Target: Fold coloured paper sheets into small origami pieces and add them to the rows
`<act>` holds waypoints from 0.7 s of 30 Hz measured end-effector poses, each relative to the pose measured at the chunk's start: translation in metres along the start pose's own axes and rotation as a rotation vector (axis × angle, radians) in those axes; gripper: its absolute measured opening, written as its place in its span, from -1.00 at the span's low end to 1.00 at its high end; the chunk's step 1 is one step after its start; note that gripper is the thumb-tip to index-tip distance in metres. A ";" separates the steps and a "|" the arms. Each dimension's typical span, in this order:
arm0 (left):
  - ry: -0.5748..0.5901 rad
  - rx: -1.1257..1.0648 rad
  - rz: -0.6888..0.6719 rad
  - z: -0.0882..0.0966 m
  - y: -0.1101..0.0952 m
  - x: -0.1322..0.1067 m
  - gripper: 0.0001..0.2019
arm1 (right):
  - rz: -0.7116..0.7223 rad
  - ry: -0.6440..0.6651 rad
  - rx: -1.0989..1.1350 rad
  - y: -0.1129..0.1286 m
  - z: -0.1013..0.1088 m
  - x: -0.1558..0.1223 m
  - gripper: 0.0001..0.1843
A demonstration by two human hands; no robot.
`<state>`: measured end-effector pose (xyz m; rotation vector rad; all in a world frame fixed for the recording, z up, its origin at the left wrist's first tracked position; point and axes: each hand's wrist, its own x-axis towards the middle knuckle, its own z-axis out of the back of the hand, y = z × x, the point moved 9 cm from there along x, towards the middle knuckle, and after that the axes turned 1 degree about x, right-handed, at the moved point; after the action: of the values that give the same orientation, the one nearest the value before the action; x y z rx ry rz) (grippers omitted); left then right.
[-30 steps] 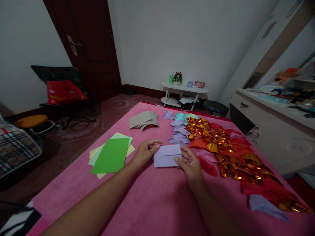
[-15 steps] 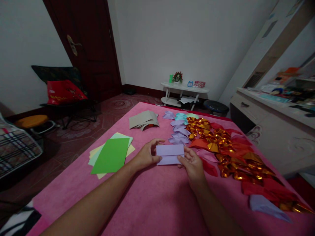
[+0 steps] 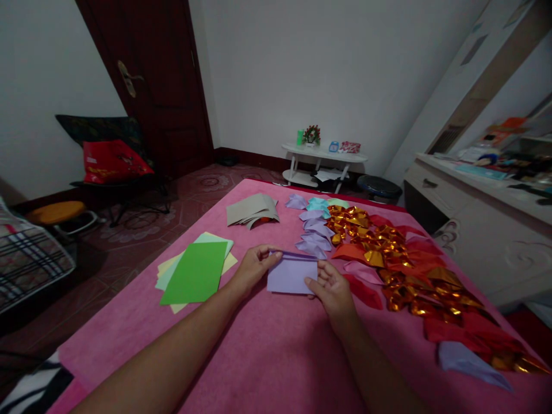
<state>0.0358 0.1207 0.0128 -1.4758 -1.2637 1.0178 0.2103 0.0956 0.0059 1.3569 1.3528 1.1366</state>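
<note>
A: Where is the paper?

B: The lilac paper [image 3: 292,277] is between the two hands, above the pink cloth [image 3: 271,351]. It is a small rectangle, with a narrow flap along its far edge lifted from the rest.

A: How does the left hand [image 3: 253,268] hold it?

B: Thumb and forefinger are pinched on the far left corner, at the flap; the other fingers are partly hidden.

A: And the right hand [image 3: 338,290]?

B: It is clamped on the right edge, thumb on top, with at least one finger underneath. The rest curl beside the edge.

A: What lies nearby?

B: Left of the left hand, a green sheet [image 3: 194,273] tops a fan of pale sheets [image 3: 166,280]. Farther off are the grey sheets [image 3: 250,210], loosely stacked and curling up at the near edge.

A: On the other side?

B: Folded lilac pieces [image 3: 317,230] lie just beyond the paper, in a rough row. Right of them spread shiny gold pieces [image 3: 399,296] mixed with red pieces [image 3: 366,293].

A: Past the cloth?

B: A white stand [image 3: 319,152] by the wall, a dark stool [image 3: 379,187] near it, and a dresser [image 3: 474,230] on the right. A red bag [image 3: 114,161] rests on a chair near the door [image 3: 159,86].
</note>
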 end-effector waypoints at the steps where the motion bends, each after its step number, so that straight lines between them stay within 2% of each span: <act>1: -0.008 -0.009 0.005 0.001 0.001 0.000 -0.67 | -0.003 0.017 -0.001 -0.001 -0.002 0.000 -0.61; 6: -0.033 -0.045 0.017 0.005 0.005 0.001 -0.70 | 0.017 0.082 0.016 -0.001 -0.013 -0.004 -0.65; 11: -0.100 0.031 -0.066 0.012 -0.001 0.002 -0.62 | -0.010 0.141 0.051 -0.004 -0.024 -0.007 -0.64; 17: 0.014 0.226 -0.185 -0.007 -0.013 -0.005 -0.59 | -0.056 0.046 -0.035 -0.006 -0.008 -0.004 -0.65; 21: 0.066 0.162 -0.115 -0.014 -0.007 -0.007 -0.54 | -0.022 -0.041 -0.036 0.002 0.004 -0.004 -0.70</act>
<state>0.0463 0.1125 0.0229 -1.2884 -1.1762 0.9643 0.2147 0.0912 0.0065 1.3295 1.3092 1.1080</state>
